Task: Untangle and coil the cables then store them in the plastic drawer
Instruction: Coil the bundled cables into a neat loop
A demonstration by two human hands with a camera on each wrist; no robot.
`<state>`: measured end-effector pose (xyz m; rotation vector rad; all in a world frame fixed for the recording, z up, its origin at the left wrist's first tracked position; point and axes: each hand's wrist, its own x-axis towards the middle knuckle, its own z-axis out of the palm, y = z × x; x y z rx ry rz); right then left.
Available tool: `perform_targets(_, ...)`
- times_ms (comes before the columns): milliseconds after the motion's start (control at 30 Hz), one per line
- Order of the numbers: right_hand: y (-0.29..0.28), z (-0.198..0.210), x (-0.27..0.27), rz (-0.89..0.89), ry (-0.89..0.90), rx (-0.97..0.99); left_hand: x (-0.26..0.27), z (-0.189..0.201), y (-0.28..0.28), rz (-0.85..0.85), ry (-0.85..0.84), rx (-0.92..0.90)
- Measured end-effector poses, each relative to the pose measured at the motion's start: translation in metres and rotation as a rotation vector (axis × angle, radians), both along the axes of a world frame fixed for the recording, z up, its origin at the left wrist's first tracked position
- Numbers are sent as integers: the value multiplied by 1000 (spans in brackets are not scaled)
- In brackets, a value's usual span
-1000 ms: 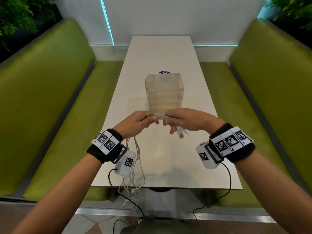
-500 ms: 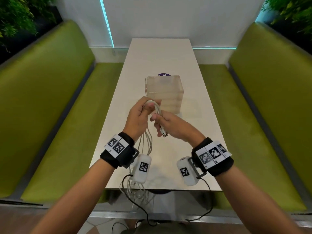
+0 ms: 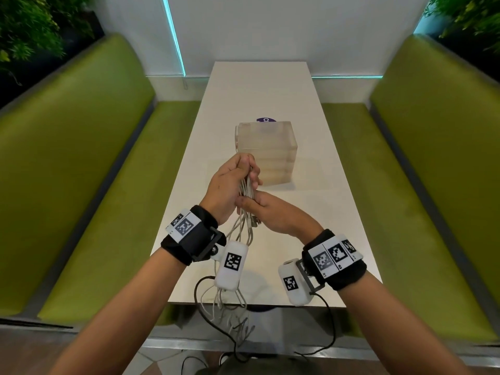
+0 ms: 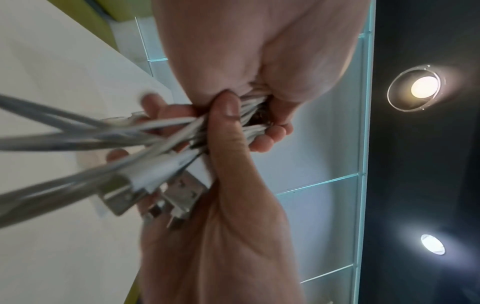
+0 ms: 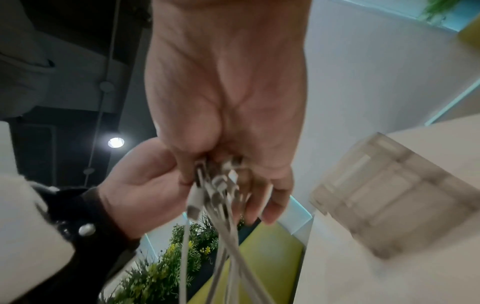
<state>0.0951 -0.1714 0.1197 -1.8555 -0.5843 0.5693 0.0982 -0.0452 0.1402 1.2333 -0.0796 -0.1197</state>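
Observation:
A bundle of white cables (image 3: 245, 189) runs upright between my two hands above the near half of the white table (image 3: 311, 147). My left hand (image 3: 232, 182) grips the top of the bundle with curled fingers. My right hand (image 3: 266, 212) pinches the same strands just below, thumb across them (image 4: 226, 131). Several metal plugs (image 4: 161, 195) stick out beside my right palm. Loose cable ends (image 3: 232, 307) hang past the table's near edge. The translucent plastic drawer unit (image 3: 266, 152) stands just behind my hands, its drawers closed.
Green padded benches (image 3: 81, 171) run along both sides of the table. A purple round sticker (image 3: 266, 119) lies behind the drawer unit. Black leads (image 3: 216, 328) from the wrist cameras dangle below the table edge. Plants (image 3: 32, 28) fill the back corners.
The bundle went from stretched sideways between both hands to held upright. My left hand rose to the top, and my right hand slid under it, closer to my body.

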Motion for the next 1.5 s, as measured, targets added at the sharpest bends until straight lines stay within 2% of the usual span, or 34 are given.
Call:
perform_targets(233, -4, -13, -8, 39, 203, 287, -2, 6, 7, -140, 17, 68)
perform_targets(533, -2, -25, -14, 77, 197, 276, -7, 10, 9, -257, 4, 218)
perform_targets(700, 1, -28, -19, 7, 151, 271, -8, 8, 7, -233, 0, 194)
perform_targets(833, -1, -18, -19, -108, 141, 390, -11, 1, 8, -134, -65, 201)
perform_targets(1000, -6, 4, -10, -275, 128, 535, -30, -34, 3, -273, -114, 345)
perform_targets(1067, -7, 9, -7, -313, 172, 557, -36, -42, -2, -269, -67, 290)
perform_targets(1267, -6, 13, -6, -329, 290, 803, -39, -49, -6, -172, -73, 300)
perform_targets(1367, -8, 13, -7, -328, 311, 823, -37, -52, -5, -167, -51, 319)
perform_targets(1500, -10, 14, -6, -335, 308, 829, -38, -52, -2, -240, -43, 326)
